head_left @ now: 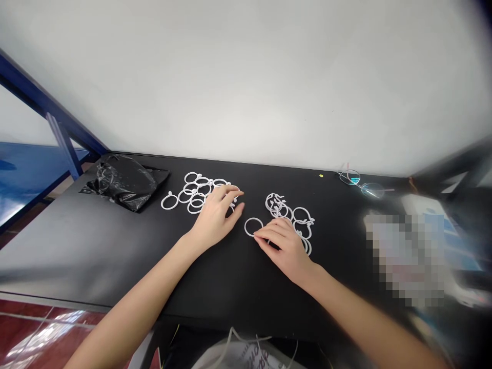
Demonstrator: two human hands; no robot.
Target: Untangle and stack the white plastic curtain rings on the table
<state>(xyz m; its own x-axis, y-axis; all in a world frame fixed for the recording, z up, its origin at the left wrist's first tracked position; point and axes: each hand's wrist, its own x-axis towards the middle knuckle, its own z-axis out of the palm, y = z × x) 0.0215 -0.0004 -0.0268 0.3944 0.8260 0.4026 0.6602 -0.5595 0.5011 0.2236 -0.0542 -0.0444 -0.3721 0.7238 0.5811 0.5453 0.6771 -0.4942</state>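
Observation:
Several white plastic rings (196, 206) with small tabs, like curtain rings, lie in an overlapping group on the black table, left of centre. My left hand (217, 212) is over the right side of this group, thumb and fingers apart, covering some of the rings. My right hand (282, 243) pinches the lower edge of a single white ring (253, 219) between thumb and fingertips. Beyond and beside that hand is a second cluster of white rings (302, 215), partly hidden by it.
A crumpled black plastic bag (125, 182) lies at the back left of the table (215, 292). Eyeglasses (361, 184) rest at the back right, near a pale wall (246, 92). A blurred, partly pixelated package (446, 225) is at the right. Blue metal framing (42, 97) stands left.

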